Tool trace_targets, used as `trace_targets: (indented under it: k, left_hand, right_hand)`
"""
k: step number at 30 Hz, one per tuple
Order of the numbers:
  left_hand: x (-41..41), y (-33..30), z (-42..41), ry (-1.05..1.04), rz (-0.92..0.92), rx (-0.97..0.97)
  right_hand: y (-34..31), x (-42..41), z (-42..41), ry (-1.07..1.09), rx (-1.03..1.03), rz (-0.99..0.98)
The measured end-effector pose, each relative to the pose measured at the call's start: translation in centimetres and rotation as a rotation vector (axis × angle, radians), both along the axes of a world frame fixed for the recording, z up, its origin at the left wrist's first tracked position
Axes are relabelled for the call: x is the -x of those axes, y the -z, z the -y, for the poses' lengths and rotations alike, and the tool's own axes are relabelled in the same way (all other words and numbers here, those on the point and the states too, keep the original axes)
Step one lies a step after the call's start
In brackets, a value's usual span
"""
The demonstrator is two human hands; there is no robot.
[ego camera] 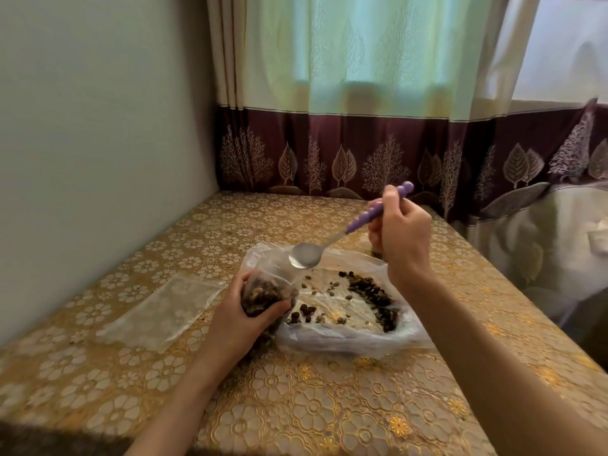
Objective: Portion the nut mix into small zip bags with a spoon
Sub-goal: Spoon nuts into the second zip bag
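My left hand grips a small clear zip bag stuffed with nut mix, its open top pointing up and away from me. My right hand holds a spoon by its purple handle. The empty metal bowl of the spoon hovers just above the bag's mouth. The rest of the nut mix lies scattered on a large clear plastic bag spread flat on the table, just right of my left hand. An empty small zip bag lies flat to the left.
The table wears a gold floral cloth and sits in a corner. A plain wall stands on the left and a curtain hangs behind. Past the table's right edge lies a grey patterned cushion or bedding.
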State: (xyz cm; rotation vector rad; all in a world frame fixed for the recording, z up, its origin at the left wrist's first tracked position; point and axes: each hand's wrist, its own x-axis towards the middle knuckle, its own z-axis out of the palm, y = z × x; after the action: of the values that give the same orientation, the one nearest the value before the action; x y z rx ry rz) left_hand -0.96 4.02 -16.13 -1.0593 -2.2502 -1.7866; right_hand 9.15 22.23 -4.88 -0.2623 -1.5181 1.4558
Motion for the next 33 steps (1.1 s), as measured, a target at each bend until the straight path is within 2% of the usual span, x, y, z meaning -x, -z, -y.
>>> trace_targets:
  k: [3,6,11,18,33]
  left_hand:
    - [0.1,0.0,0.0,-0.002,-0.009,0.004]
    - [0.0,0.0,0.0,-0.011,-0.007,0.007]
    - [0.0,0.0,0.1,-0.017,-0.012,0.012]
    - [-0.2,-0.2,0.0,-0.025,-0.009,0.03]
    - [-0.3,-0.2,0.1,-0.024,0.002,0.034]
  right_hand:
    - [1.7,-1.5,-1.8,0.039,0.189,0.048]
    - [3.5,-2.8,-3.3,0.101,0.249,0.128]
    - [6.0,-4.5,-5.1,0.203,0.208,0.246]
    - [8.3,-6.2,-5.5,0.313,0.018,0.295]
    - [10.3,-6.6,-5.7,0.356,0.078,0.213]
